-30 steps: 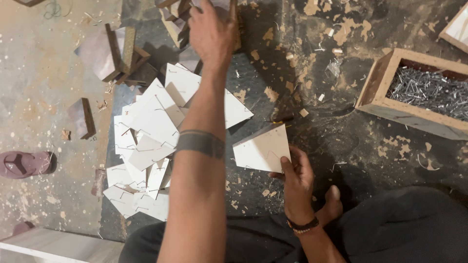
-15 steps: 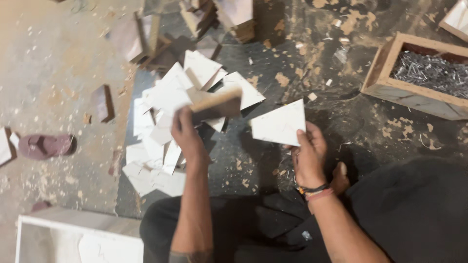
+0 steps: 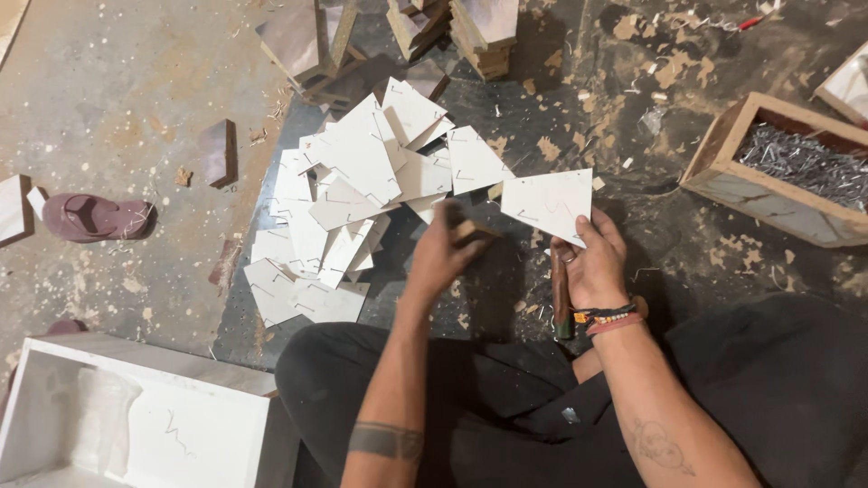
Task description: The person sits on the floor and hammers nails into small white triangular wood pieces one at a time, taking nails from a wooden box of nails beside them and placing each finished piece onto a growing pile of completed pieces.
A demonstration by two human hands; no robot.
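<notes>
Between the two hands, low over the dark floor (image 3: 723, 262), sits the work: the left hand (image 3: 443, 258) has its fingers curled shut around a small brown wooden block (image 3: 472, 231), blurred, so its exact shape cannot be told, while the right hand (image 3: 592, 267) pinches the lower edge of a flat white panel piece (image 3: 547, 206), thumb on top, fingers beneath. That piece is thin, straight-edged and roughly four-sided with one slanted edge, smooth and matt, with small staples showing on its face; it lies just beside the block, apart from it. A reddish-brown tool handle (image 3: 561, 303) lies under the right hand; whether that hand grips it cannot be told. Just left of the block spreads a loose heap of white offcuts (image 3: 348, 194), angular, overlapping, each marked by thin staples. Beyond the heap stand stacked wooden blocks (image 3: 475, 27) with pale faces and raw brown edges. Right of the panel, well apart, is an open wooden box (image 3: 723, 176) filled with grey metal nails (image 3: 800, 163). Pale wood chips and sawdust litter the floor. Far left lies a maroon sandal (image 3: 95, 217), and at lower left a white open-topped box (image 3: 136, 416) with smooth walls.
</notes>
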